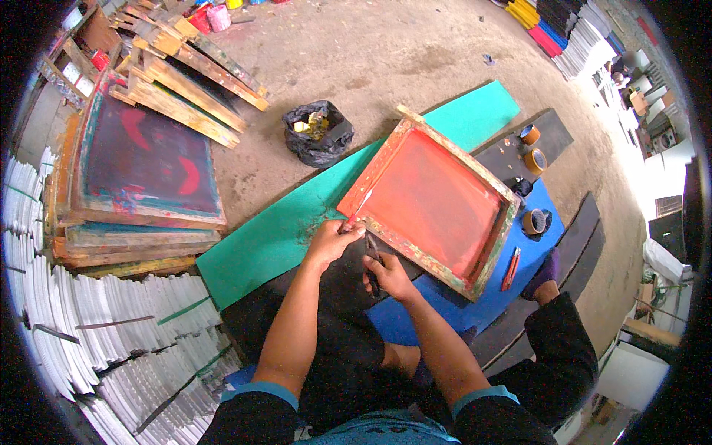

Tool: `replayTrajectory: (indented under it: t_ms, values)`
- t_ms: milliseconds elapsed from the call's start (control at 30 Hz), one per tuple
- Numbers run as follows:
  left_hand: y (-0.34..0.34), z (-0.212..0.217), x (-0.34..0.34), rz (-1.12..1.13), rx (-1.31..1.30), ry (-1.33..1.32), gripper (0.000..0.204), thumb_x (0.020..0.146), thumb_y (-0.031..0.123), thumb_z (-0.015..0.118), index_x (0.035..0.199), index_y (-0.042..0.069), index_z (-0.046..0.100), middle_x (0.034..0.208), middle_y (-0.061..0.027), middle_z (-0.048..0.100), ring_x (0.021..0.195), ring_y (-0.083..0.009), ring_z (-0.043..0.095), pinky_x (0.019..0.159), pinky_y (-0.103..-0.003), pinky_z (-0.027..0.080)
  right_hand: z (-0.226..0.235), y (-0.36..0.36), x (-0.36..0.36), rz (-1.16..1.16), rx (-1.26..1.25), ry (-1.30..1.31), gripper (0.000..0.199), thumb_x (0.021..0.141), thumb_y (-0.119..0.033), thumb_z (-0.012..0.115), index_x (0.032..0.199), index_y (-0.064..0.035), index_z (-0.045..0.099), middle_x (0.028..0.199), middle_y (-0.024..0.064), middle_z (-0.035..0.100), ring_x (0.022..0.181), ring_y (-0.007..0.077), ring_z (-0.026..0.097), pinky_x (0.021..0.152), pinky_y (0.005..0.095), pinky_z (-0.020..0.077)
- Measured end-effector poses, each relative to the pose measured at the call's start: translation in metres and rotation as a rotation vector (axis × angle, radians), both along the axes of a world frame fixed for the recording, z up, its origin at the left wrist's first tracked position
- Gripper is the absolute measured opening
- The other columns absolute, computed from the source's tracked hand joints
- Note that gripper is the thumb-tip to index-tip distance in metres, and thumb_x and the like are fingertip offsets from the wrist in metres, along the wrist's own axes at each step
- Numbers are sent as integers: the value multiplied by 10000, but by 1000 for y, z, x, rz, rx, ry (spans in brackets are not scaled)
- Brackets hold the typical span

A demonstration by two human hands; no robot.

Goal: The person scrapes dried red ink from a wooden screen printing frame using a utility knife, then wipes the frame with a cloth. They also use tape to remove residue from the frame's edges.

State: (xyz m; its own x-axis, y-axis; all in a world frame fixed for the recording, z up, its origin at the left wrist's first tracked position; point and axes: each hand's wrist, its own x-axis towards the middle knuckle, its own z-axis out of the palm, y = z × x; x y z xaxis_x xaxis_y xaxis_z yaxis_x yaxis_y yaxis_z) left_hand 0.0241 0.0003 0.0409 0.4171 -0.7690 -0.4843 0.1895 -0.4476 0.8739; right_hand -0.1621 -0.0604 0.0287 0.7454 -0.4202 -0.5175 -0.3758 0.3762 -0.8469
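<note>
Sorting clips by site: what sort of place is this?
Likely a screen-printing workshop: a rectangular, paint-stained wooden frame with a red panel in front, a stack of similar dark-panelled wooden frames at left, and strapped stacks of thin white sheets below.

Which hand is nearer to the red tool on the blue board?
Right. The right hand is to the left of the red tool; the left hand is farther left, by the wooden frame.
</note>
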Motion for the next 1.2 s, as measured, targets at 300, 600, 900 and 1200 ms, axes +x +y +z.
replayTrajectory:
  t_ms: [300, 600, 900, 1200]
  values:
    - [5, -13, 14, 96, 25, 4, 205, 897, 195, 726, 803, 29, 651, 753, -8, 643, 682, -109, 570, 631, -321, 451, 2, -2, 27, 87, 314, -70, 377, 1024, -282, 557, 1268, 3, 521, 957, 145, 683, 752, 213, 692, 643, 348, 564]
    - [26, -50, 50, 356, 227, -567, 333, 843, 270, 784, 725, 13, 609, 665, -108, 640, 599, -228, 610, 588, -393, 460, -11, -3, 17, -16, 434, -23, 432, 1036, -268, 535, 1371, -4, 469, 1115, 178, 663, 948, 310, 705, 750, 435, 596]
    - [4, -47, 17, 222, 59, -670, 328, 838, 289, 779, 774, -5, 648, 727, -152, 681, 663, -313, 656, 610, -438, 468, -1, -32, -23, -65, 381, 88, 413, 1057, -307, 480, 1371, -40, 498, 1078, 208, 701, 929, 346, 717, 753, 465, 591]
    - [3, -45, 14, 146, 56, -627, 314, 854, 257, 758, 1020, -5, 707, 878, -188, 724, 834, -323, 712, 728, -408, 526, 4, -40, -15, -73, 421, 153, 372, 1050, -316, 488, 1299, -43, 538, 992, 198, 707, 862, 324, 722, 682, 457, 582]
